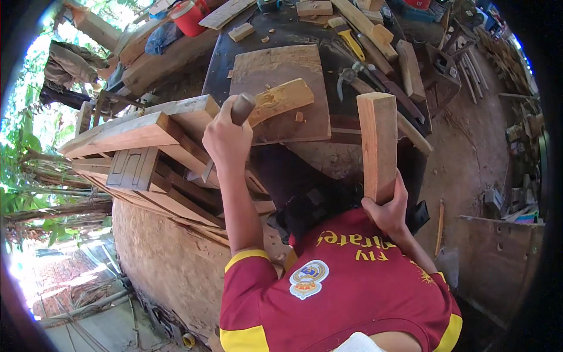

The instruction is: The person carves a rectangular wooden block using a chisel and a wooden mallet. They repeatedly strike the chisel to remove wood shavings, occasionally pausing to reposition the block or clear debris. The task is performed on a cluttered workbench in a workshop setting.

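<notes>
My left hand (229, 138) is closed around the brown handle of a chisel (243, 107). The handle's round end sticks out above the fist, and a narrow metal blade shows below it. My right hand (388, 206) grips the lower end of a thick squared wooden block (378, 141), raised upright. Just right of my left fist, a yellowish carved piece of wood (284, 100) with a rough, chipped top lies on a flat wooden board (275, 61). A small wood chip (299, 117) rests on that board.
Long planks (126, 134) are stacked at the left. On the dark workbench (226, 73) are a hammer (346, 79), a yellow-handled brush (350, 41) and several wood offcuts. A red bucket (187, 19) stands at the back left. Wooden scraps line the right side.
</notes>
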The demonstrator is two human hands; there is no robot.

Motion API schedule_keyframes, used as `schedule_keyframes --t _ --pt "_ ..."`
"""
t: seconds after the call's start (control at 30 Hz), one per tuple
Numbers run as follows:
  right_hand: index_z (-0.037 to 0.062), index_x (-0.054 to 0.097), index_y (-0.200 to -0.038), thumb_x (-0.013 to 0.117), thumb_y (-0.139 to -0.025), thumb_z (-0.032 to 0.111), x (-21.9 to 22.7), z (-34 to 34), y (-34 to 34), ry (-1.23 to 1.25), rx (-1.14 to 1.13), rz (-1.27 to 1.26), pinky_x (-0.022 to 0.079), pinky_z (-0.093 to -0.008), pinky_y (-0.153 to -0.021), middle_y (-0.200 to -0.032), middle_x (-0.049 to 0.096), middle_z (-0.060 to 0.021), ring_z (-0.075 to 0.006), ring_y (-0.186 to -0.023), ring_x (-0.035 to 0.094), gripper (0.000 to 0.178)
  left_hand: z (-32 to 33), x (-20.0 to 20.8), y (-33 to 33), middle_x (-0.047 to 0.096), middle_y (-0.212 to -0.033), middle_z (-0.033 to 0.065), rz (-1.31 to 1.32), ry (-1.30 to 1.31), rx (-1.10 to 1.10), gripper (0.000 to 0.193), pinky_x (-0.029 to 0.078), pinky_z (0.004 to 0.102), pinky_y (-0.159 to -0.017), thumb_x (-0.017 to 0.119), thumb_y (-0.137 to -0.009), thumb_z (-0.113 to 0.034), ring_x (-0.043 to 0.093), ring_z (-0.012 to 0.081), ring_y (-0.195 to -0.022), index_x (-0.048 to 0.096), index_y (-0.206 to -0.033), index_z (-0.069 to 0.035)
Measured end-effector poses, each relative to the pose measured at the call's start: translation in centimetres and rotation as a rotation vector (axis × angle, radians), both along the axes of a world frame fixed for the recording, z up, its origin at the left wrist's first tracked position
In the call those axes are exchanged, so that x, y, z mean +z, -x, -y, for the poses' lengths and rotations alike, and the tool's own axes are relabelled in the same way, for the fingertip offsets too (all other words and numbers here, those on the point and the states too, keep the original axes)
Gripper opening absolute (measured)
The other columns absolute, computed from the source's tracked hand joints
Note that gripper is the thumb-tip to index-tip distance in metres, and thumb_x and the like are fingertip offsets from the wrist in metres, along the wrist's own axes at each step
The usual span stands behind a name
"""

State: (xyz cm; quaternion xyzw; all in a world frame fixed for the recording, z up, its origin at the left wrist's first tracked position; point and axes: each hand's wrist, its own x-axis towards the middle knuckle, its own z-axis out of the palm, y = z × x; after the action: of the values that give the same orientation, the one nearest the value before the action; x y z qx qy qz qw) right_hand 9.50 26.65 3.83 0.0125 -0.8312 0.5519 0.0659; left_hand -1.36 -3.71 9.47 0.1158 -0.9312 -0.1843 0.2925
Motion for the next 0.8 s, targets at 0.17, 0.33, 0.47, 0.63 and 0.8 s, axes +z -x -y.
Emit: schedule_keyframes --t 0.17,0.33,0.47,0.63,0.8 --pt "-0.0018 0.046 -0.126 0.07 -0.061 0.003 -0.4 0.2 0.6 -0.011 0.029 -0.042 0.047 -0.0317 -0.085 -0.102 0.059 -0.009 -0.0159 -0.095 0.057 0.069 0.5 -1.5 -2.9 0.07 -0.09 0.0182 -0.231 -0.15 -0.015 0.029 0.053 0.0424 -0.077 0.074 -0.077 -0.016 0.068 0.0369 -0.085 0.069 -0.104 -0.006" --pt "-0.0025 0.043 -0.133 0.071 -0.063 0.004 -0.4 0.8 1.3 0.036 0.097 0.04 0.044 -0.0364 -0.095 -0.114 0.061 -0.0178 -0.0254 -0.109 0.059 0.075 2.1 -1.9 -4.7 0.069 -0.09 0.0165 -0.328 -0.017 0.106 0.027 0.052 0.0388 -0.079 0.074 -0.079 -0.015 0.067 0.035 -0.085 0.067 -0.098 0.003" --pt "-0.0029 0.045 -0.13 0.073 -0.062 0.005 -0.2 1.3 1.8 0.056 0.099 0.04 0.045 -0.0339 -0.091 -0.109 0.061 -0.0134 -0.0202 -0.103 0.058 0.074 2.4 -1.2 -4.4 0.07 -0.096 0.0164 -0.215 -0.135 0.071 0.024 0.051 0.0369 -0.084 0.074 -0.079 -0.012 0.067 0.0326 -0.092 0.067 -0.098 0.002" --pt "-0.0028 0.046 -0.128 0.073 -0.061 0.004 -1.0 0.0 1.8 0.067 0.07 0.065 0.045 -0.0331 -0.092 -0.108 0.061 -0.0119 -0.0178 -0.102 0.057 0.073 0.3 0.3 -1.2 0.068 -0.109 0.0179 -0.07 -0.062 -0.18 0.032 0.051 0.0375 -0.086 0.077 -0.076 -0.015 0.064 0.0367 -0.1 0.067 -0.102 0.0" --pt "-0.0031 0.046 -0.128 0.072 -0.061 0.003 -1.3 -1.9 2.4 0.082 0.009 0.069 0.044 -0.0335 -0.094 -0.108 0.061 -0.0114 -0.018 -0.103 0.056 0.072 -0.6 1.5 -0.2 0.068 -0.102 0.0192 0.22 -0.176 -0.115 0.039 0.051 0.0417 -0.08 0.077 -0.077 -0.031 0.065 0.0371 -0.094 0.068 -0.104 -0.004"
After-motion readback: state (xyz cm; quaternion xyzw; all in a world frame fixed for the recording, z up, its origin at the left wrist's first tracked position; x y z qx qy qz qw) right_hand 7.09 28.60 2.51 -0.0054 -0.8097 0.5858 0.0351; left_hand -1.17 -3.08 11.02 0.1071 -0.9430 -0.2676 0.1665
